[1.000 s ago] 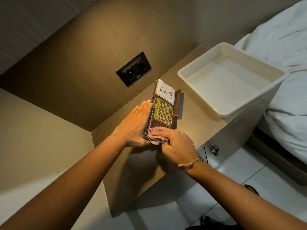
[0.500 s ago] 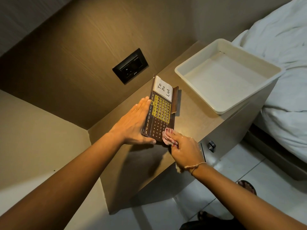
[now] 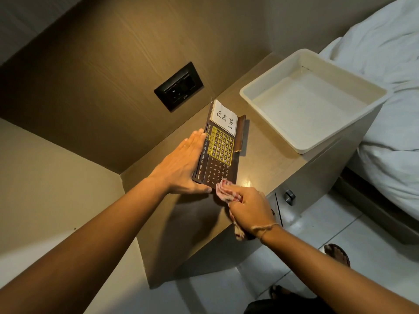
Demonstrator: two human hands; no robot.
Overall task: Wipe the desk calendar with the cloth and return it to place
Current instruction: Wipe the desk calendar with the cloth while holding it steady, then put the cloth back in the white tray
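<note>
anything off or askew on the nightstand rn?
Nothing damaged or spilled. The desk calendar lies flat on the nightstand, steadied by the left hand; the right hand presses the cloth at its near corner. White tray is empty.

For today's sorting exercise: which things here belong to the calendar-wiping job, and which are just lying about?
Part of the job:
calendar
cloth
left hand, steadying the calendar
right hand, gripping the cloth

Just lying about:
tray
socket
bedding
nightstand, only bears the calendar
</note>
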